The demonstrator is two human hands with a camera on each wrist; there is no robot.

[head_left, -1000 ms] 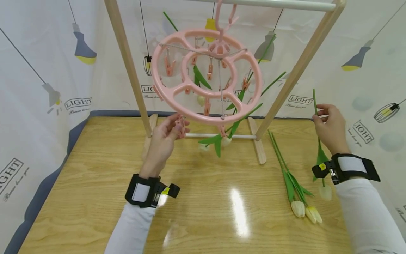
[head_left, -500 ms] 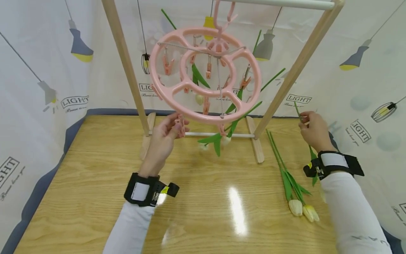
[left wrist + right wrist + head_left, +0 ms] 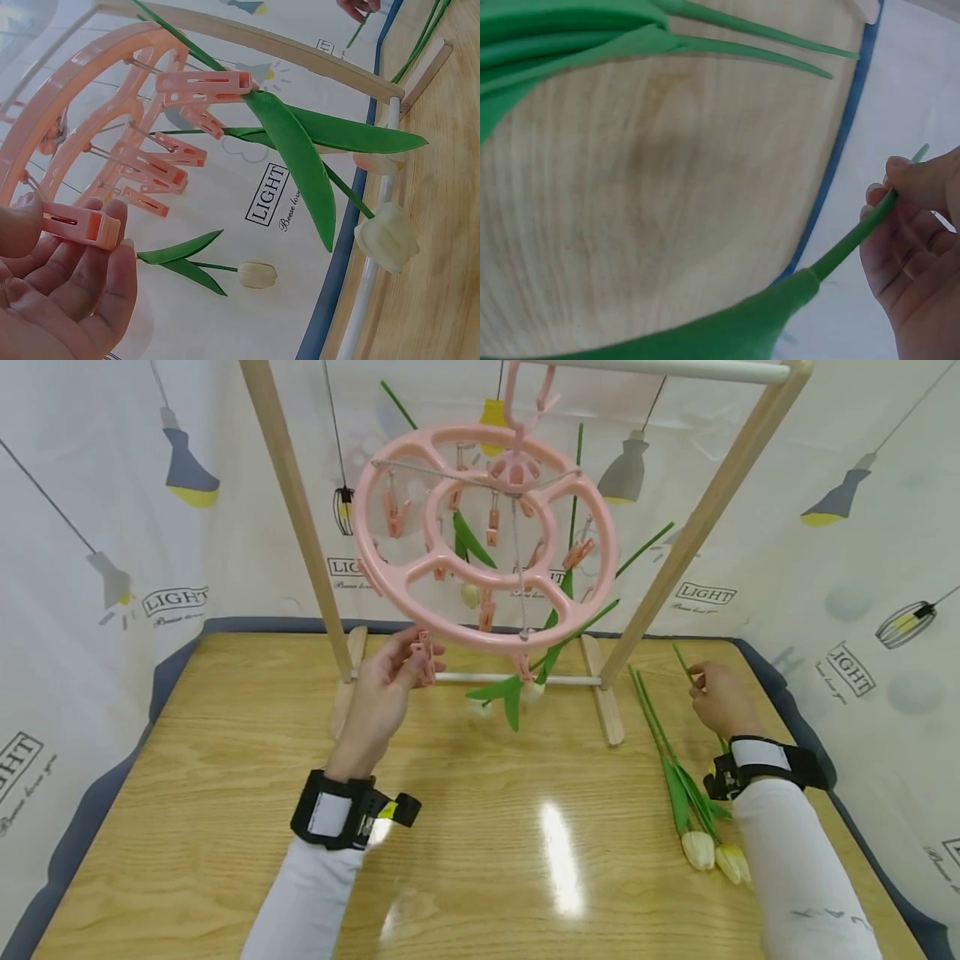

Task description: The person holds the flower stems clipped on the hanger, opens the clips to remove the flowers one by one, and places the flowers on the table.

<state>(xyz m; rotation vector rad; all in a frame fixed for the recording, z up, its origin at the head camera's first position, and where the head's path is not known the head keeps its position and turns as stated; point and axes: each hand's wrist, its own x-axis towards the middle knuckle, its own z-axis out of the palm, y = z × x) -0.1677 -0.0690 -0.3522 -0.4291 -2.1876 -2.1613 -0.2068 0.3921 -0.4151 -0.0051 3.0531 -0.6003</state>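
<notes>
My left hand [image 3: 381, 697] pinches a pink clothespin [image 3: 79, 223] between thumb and fingers, at the near left edge of a round pink hanging dryer [image 3: 408, 602]. Nothing shows between that clothespin's jaws that I can make out. Over the table's right side, my right hand [image 3: 723, 700] holds an artificial tulip by its green stem [image 3: 853, 238]; its flower is hidden behind the arm in the head view. Other clothespins on the dryer grip tulips head down, among them a white tulip [image 3: 386, 236] and a smaller-looking tulip [image 3: 257, 274] farther off.
The dryer hangs from a wooden frame [image 3: 720, 510] with a white top bar [image 3: 667, 368]. Two loose tulips [image 3: 699, 850] lie on the wooden table [image 3: 480, 827], left of my right forearm. A printed cloth [image 3: 247, 510] stands behind.
My right hand has moved left and lower with its tulip. One hanging tulip's stem at the dryer's right has swung left to nearly upright. My left hand keeps its hold on the clothespin.
</notes>
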